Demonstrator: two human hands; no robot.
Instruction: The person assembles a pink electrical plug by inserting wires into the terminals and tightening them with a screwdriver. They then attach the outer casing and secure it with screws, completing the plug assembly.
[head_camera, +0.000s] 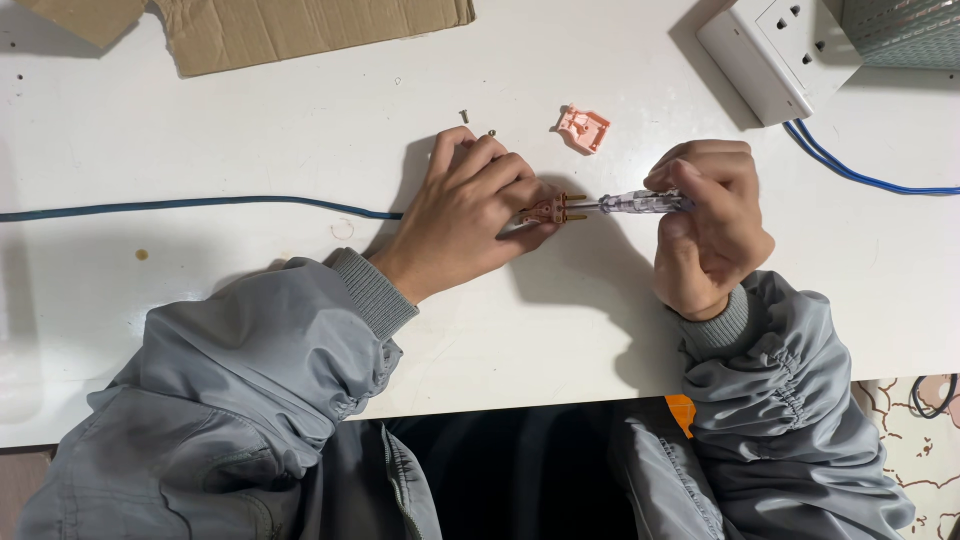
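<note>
Hands (590, 215) over white table (250, 140), cardboard (300, 30) beyond

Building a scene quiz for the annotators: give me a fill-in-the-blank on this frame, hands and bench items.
1. The left hand pins a pink plug body with brass ____ sticking out.
2. The right hand holds a clear-handled ____ with its tip at the plug.
3. The loose pink cover lies on the white ____.
4. The cable running out from under the left hand is ____.

Missing words: prongs; screwdriver; table; blue
</note>
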